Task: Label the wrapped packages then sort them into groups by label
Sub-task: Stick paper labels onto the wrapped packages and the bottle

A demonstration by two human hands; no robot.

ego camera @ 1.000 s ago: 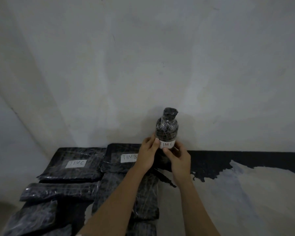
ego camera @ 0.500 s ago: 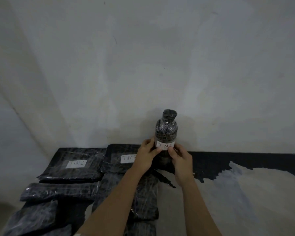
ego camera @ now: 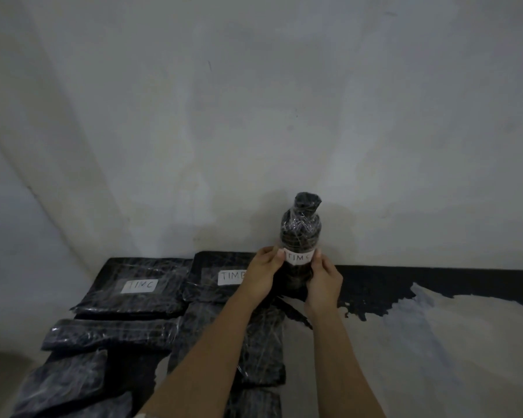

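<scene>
The upright bottle point(ego camera: 300, 227), wrapped in black film, is bearing a white label point(ego camera: 298, 256). The left hand point(ego camera: 261, 277) and right hand point(ego camera: 323, 282) are curling round it, thumbs pressing the label's ends.

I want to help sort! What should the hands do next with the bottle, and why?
Probably move the wrapped bottle left, beside the flat TIMC package: its label seems to read TIMC too, and the left hand and right hand hold it upright.

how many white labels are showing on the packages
3: one on the far-left flat package; one on the middle flat package, partly behind the left hand; one on the upright bottle, which the right hand also holds. Others may be hidden.
</scene>
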